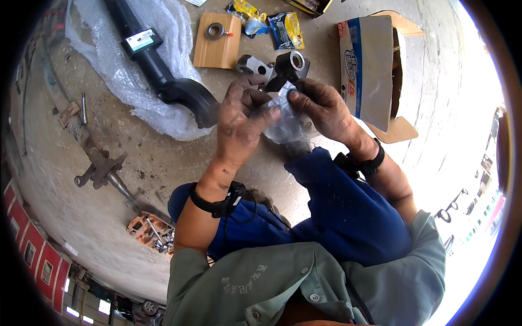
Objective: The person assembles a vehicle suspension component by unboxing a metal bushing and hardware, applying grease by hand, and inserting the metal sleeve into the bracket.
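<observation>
Clear plastic bag (285, 128) is between hands, just below black metal joint (284, 66). Left hand (241, 117) loosely curled, thumb and finger on bag edge; right hand (326, 110) pinches bag top. Step seems opening bag; next calls for steady pinch.

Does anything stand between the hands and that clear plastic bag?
Nothing visible does: the left hand and right hand are both on the clear plastic bag; the black metal part lies beyond them, not between.
</observation>
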Demonstrator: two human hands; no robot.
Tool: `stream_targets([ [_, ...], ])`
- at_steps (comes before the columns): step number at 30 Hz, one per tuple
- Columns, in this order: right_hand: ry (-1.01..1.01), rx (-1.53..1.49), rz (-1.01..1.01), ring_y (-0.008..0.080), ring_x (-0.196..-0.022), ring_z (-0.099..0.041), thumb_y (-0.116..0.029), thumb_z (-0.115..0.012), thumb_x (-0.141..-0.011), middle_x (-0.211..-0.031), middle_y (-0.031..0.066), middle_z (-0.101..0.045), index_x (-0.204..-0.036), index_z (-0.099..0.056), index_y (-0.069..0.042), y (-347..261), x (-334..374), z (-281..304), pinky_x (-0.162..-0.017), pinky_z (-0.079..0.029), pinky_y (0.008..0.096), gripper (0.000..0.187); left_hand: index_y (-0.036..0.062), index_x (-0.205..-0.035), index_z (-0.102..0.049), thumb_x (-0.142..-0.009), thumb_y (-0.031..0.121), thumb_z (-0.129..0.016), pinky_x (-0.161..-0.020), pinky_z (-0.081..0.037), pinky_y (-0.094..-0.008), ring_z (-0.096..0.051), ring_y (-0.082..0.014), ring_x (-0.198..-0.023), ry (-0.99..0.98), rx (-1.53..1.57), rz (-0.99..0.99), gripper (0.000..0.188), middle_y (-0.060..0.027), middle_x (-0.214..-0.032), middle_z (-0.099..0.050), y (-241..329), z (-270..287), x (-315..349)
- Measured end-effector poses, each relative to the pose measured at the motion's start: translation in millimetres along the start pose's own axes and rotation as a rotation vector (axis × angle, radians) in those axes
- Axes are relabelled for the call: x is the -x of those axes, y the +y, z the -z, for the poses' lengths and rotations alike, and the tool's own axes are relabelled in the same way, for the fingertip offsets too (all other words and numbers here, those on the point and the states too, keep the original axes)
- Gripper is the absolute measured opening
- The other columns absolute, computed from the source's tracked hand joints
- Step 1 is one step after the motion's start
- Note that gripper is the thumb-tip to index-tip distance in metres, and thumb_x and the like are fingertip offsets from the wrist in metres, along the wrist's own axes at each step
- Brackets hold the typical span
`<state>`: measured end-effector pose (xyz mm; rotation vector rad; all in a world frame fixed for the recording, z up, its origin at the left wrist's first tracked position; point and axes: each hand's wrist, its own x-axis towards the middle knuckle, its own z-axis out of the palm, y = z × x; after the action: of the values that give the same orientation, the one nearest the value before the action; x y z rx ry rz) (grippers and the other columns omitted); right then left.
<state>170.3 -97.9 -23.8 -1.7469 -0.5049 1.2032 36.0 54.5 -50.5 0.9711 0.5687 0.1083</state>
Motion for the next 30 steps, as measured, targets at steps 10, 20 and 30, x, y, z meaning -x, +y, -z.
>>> stream_targets([
  [10,0.054,0.195,0.093,0.0261,-0.089,-0.067,-0.031,-0.07,-0.091,-0.096,0.0203,-0.069,-0.119,-0.058,0.003,-3.2,7.0,1.5,-0.079,-0.052,0.0384,0.045,-0.0009,-0.127,-0.047,-0.086,0.01,-0.073,-0.087,-0.048,-0.0289,-0.061,-0.0165,-0.093,-0.018,-0.079,0.04,0.05,-0.0112,-0.103,-0.065,3.1,-9.9,-1.0],
  [20,0.145,0.262,0.048,0.0376,-0.09,-0.067,-0.029,-0.07,-0.085,-0.095,0.025,-0.068,-0.112,-0.06,0.005,16.8,11.9,-2.1,-0.08,-0.054,0.0428,0.045,0.0005,-0.114,-0.054,-0.098,0.027,-0.06,-0.086,-0.042,-0.028,-0.053,-0.0137,-0.094,0.06,-0.062,0.04,0.032,-0.006,-0.105,-0.058,-24.2,-30.6,-2.6],
  [30,0.153,0.293,0.028,0.0373,-0.091,-0.067,-0.032,-0.073,-0.081,-0.097,0.0246,-0.067,-0.108,-0.062,0.004,19.4,1.9,-15.6,-0.082,-0.053,0.0429,0.047,-0.0006,-0.1,-0.054,-0.105,0.032,-0.048,-0.077,-0.043,-0.0294,-0.05,-0.014,-0.082,0.193,-0.46,-0.144,0.034,-0.0056,-0.089,-0.054,-33.7,-33.5,-10.4],
])
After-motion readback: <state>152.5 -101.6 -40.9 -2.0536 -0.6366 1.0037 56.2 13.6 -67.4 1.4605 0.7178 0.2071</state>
